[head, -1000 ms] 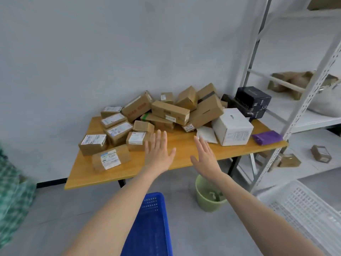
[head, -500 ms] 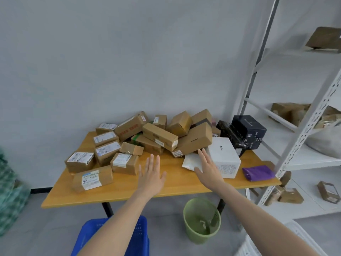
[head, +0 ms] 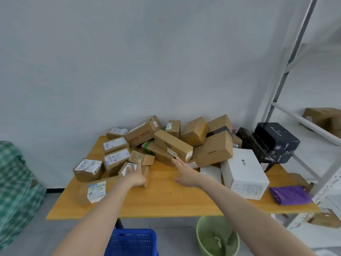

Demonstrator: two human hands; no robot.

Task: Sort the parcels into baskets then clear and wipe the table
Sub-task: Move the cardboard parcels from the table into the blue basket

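This is a parcel storeroom or small dispatch depot. Brown cardboard parcels (head: 212,154) with printed shipping labels lie heaped on a plain wooden bench (head: 166,204) against a bare grey wall (head: 129,61). At 3 o'clock stands a white metal shelving rack (head: 282,85) holding more brown boxes (head: 323,117). On the grey floor at 6 o'clock sit a blue plastic basket (head: 131,242) and a green bucket (head: 208,242). A checked sack (head: 14,191) slumps at 9 o'clock.

Your left hand (head: 135,175) and right hand (head: 186,174): both bare. Your left forearm (head: 103,209) and right forearm (head: 239,204): uncovered over all that shows. Fingers (head: 178,162) slim; nails too blurred to judge.
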